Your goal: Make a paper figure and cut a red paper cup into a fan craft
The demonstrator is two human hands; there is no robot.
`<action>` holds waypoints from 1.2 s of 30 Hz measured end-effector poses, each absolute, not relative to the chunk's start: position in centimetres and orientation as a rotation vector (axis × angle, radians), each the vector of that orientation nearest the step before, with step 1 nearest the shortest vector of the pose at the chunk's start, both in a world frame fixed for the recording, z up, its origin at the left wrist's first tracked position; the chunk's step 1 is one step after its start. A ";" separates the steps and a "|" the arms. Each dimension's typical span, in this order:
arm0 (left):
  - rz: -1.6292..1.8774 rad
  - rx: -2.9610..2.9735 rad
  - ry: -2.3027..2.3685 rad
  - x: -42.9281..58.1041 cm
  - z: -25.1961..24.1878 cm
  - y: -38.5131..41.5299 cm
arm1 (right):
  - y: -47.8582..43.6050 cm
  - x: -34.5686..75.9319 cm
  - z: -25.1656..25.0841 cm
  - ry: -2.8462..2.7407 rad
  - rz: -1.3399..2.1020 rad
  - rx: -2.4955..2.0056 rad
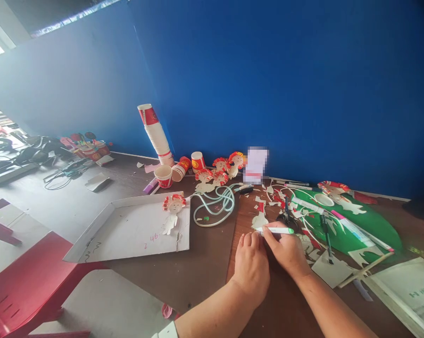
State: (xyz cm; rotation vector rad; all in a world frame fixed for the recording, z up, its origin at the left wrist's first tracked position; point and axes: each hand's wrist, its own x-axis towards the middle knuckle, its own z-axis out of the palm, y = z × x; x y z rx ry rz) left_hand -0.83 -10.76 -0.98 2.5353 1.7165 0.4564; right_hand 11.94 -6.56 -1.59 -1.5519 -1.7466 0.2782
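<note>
My right hand (pixel 287 251) grips a white marker (pixel 277 230) with a green end, its tip pointing left over the table. Close beside it, my left hand (pixel 252 265) rests on the tabletop with fingers curled in; whatever lies under them is hidden. A white paper cutout (pixel 259 219) with a red-and-white strip lies just beyond the fingertips. Black-handled scissors (pixel 285 217) sit past my right hand, among paper scraps. Finished-looking paper figures with red fringed heads stand near the wall, and another paper figure (pixel 173 211) lies on the white box lid (pixel 127 234).
A tall leaning stack of paper cups (pixel 157 136) stands by the blue wall (pixel 268 84). A pale cable (pixel 215 206) coils mid-table. Markers and scraps cover a green sheet (pixel 381 225) at right. A red chair (pixel 28 286) stands at lower left.
</note>
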 end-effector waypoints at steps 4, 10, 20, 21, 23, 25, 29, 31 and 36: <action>0.406 2.580 1.700 -0.9 -0.7 -10.8 | -6.6 12.1 -1.5 -1.702 0.307 -1.502; 0.355 2.591 1.667 -1.2 0.0 -10.8 | -6.7 12.2 -1.4 -1.679 0.298 -1.508; 0.409 2.579 1.655 -1.1 -0.5 -10.7 | -6.5 12.0 -1.6 -1.771 0.268 -1.511; 0.405 2.573 1.656 -1.1 -0.4 -10.7 | -6.5 12.0 -1.7 -1.781 0.265 -1.510; 0.391 2.568 1.654 -1.1 -0.4 -10.7 | -6.5 11.9 -1.7 -1.800 0.246 -1.506; 0.384 2.573 1.651 -1.1 -0.4 -10.7 | -6.5 11.9 -1.7 -1.816 0.210 -1.508; 0.389 2.589 1.658 -1.1 -0.5 -10.7 | -6.7 11.8 -1.7 -1.829 0.136 -1.530; 0.386 2.597 1.656 -1.1 -0.6 -10.6 | -6.7 11.8 -1.7 -1.828 0.124 -1.537; 0.392 2.597 1.651 -1.2 -0.5 -10.7 | -6.8 11.9 -1.8 -1.821 0.123 -1.551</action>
